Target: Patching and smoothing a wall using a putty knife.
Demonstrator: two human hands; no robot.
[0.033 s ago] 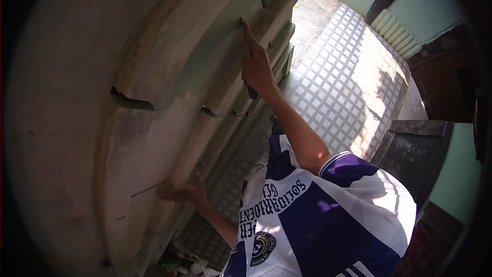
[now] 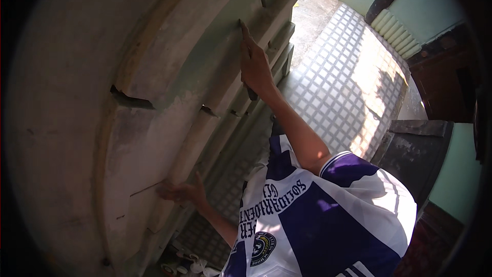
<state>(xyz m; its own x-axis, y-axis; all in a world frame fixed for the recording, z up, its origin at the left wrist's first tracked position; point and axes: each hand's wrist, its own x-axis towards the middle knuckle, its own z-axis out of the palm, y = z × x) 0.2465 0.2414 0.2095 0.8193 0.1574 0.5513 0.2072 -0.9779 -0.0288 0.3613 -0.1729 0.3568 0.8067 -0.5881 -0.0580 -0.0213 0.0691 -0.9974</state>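
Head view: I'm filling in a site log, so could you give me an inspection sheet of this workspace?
Surface: stepped panel, green in places, pale and patchy elsewhere, with a dark slot and a thin dark line.
Job's things: dark-handled tool, mostly covered by the hand, so its exact kind cannot be told.
Clutter: white items at the lower edge, too unclear to identify.
Hands: right hand closed around the tool; left hand with thumb raised, fingers apparently against a lower ledge.
Cables: nothing seen.
Surroundings: checked tile floor, partly sunlit; pale green wall beyond.
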